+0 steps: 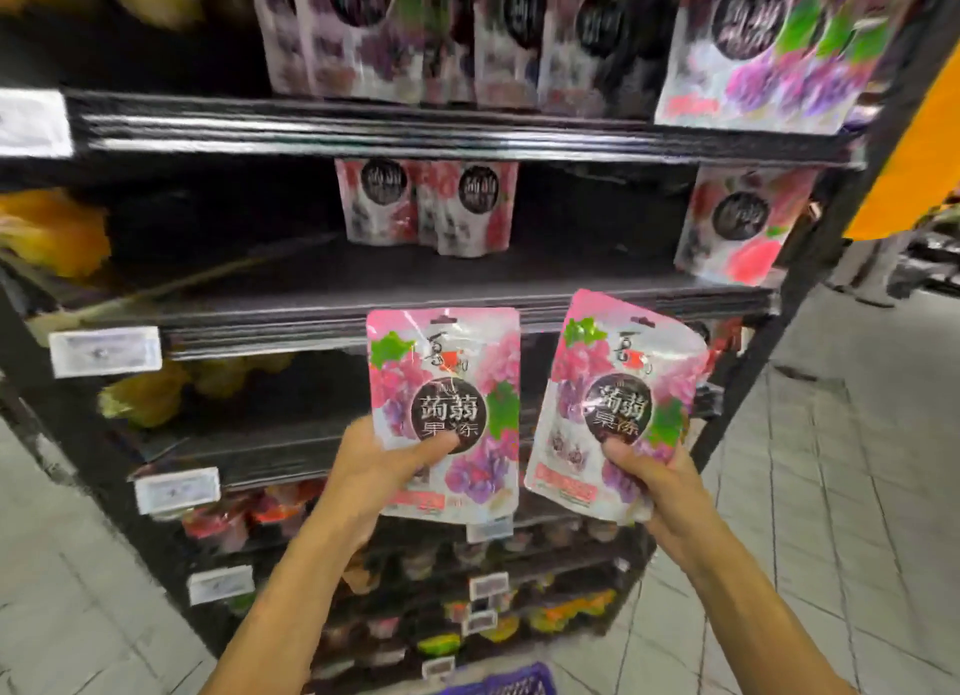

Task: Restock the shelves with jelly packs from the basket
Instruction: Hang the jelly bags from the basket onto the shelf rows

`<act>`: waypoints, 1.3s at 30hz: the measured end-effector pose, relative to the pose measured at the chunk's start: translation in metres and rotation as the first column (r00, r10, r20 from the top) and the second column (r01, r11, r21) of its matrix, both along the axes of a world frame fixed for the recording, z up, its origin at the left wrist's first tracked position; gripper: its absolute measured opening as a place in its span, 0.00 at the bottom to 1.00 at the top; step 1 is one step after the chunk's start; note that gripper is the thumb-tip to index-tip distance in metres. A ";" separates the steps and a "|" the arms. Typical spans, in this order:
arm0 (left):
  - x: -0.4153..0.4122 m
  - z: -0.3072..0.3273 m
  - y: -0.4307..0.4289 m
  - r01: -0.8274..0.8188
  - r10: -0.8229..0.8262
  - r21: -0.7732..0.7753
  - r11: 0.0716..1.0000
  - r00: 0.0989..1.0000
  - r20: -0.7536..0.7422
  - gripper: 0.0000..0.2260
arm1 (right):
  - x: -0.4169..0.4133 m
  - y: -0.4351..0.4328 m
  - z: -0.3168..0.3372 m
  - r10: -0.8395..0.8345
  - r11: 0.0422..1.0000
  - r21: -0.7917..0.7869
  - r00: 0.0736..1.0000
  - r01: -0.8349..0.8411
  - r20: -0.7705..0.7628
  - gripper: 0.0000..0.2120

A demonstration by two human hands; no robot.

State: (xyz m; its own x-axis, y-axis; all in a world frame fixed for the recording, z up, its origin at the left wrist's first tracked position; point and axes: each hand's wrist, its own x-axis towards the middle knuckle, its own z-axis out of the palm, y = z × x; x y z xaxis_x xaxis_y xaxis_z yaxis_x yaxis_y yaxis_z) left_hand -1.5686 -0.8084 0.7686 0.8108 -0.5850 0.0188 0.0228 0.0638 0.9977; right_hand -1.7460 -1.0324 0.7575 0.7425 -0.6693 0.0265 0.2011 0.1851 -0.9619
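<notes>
Two jelly packs up in the air here, one per hand, both held in front of the shelf unit rather than on it. The left hand (363, 479) grips the left pack (444, 382) near its bottom corner, thumb pressed on the front just under the dark round label; the other fingers are behind the pouch, so I can't see them. The right hand (660, 492) holds the right pack (618, 382) the same way, thumb on the front and fingers curled round the lower edge. That one tilts a bit to the right, while the left one sits nearly upright. The packs are close side by side but not touching. They're a matching design: glossy flat pouches, pink at the top with a hang hole, pink and purple grapes, green leaves, a dark circle with white Chinese lettering in the middle, and a reddish strip near the bottom. Their tops sit right at the front lip of the middle shelf (467, 289), where a few similar pouches (426, 206) stand at the back and one more (737, 227) stands at the right end. The shelf above carries purple grape pouches (769, 55). A sliver of the blue basket (498, 686) peeks in at the bottom edge, on the tiled floor (831, 486).
</notes>
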 end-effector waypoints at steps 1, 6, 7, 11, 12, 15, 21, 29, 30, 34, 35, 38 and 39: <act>0.001 0.013 -0.004 0.007 -0.007 -0.031 1.000 1.000 0.019 0.19 | -0.001 -0.004 0.012 0.000 0.999 -0.050 1.000 0.001 0.007 0.16; 0.004 0.068 -0.024 0.037 -0.026 -0.118 0.992 0.995 0.097 0.22 | -0.004 -0.024 0.065 -0.045 0.987 -0.153 0.996 0.057 0.076 0.17; 0.004 0.076 -0.028 0.040 -0.026 -0.127 0.991 0.994 0.109 0.23 | -0.004 -0.028 0.075 -0.053 0.984 -0.166 0.995 0.067 0.088 0.17; 0.007 0.105 -0.048 0.044 -0.017 -0.163 0.986 0.986 0.164 0.24 | -0.002 -0.048 0.108 -0.128 0.960 -0.232 0.983 0.156 0.135 0.19; 0.009 0.112 -0.053 0.042 -0.011 -0.168 0.985 0.984 0.180 0.24 | 0.000 -0.054 0.116 -0.151 0.948 -0.258 0.978 0.184 0.142 0.19; 0.013 0.130 -0.071 0.027 0.011 -0.171 0.985 0.976 0.218 0.26 | 0.007 -0.073 0.140 -0.186 0.917 -0.324 0.968 0.233 0.169 0.22; 0.022 0.167 -0.107 0.002 0.048 -0.195 0.981 0.967 0.252 0.24 | 0.034 -0.120 0.196 -0.178 0.893 -0.371 0.957 0.255 0.230 0.26; 0.025 0.199 -0.144 -0.034 0.093 -0.228 0.973 0.962 0.257 0.10 | 0.086 -0.165 0.271 -0.090 0.919 -0.352 0.963 0.179 0.255 0.24; 0.026 0.201 -0.147 -0.039 0.099 -0.225 0.974 0.960 0.262 0.12 | 0.093 -0.168 0.278 -0.087 0.915 -0.366 0.968 0.171 0.236 0.25; 0.027 0.204 -0.153 -0.065 0.126 -0.209 0.976 0.947 0.295 0.13 | 0.114 -0.174 0.296 -0.058 0.899 -0.410 0.969 0.155 0.240 0.20; 0.028 0.204 -0.154 -0.069 0.130 -0.204 0.977 0.944 0.303 0.13 | 0.118 -0.175 0.298 -0.057 0.896 -0.413 0.965 0.162 0.256 0.20; 0.029 0.204 -0.157 -0.077 0.136 -0.195 0.978 0.941 0.311 0.14 | 0.132 -0.182 0.298 -0.081 0.867 -0.452 0.954 0.210 0.288 0.18; 0.029 0.204 -0.158 -0.079 0.138 -0.193 0.978 0.941 0.310 0.14 | 0.136 -0.183 0.295 -0.097 0.858 -0.463 0.955 0.222 0.279 0.22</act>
